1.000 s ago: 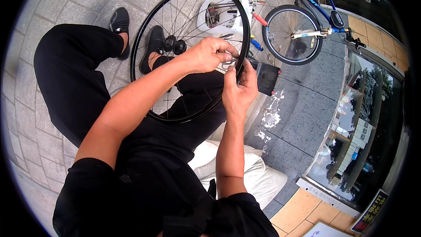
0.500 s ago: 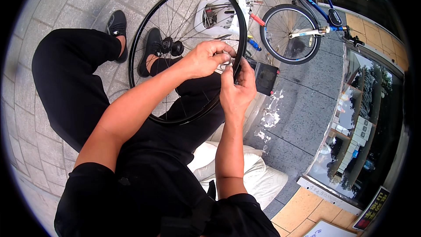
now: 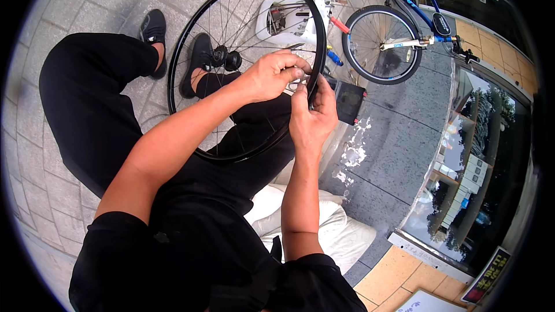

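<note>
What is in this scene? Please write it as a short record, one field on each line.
Wheel: black rim, thin spokes
Left hand: fingertips together at the wheel's inner edge; anything pinched is unclear
Right hand: gripping the wheel's edge, thumb inside
Container: white, with tools
Bicycle: blue frame, upper right
Ground: grey paving

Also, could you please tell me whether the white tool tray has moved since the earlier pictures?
No; the white tool tray lies in the same place beside the parked bicycle's front wheel.
</note>
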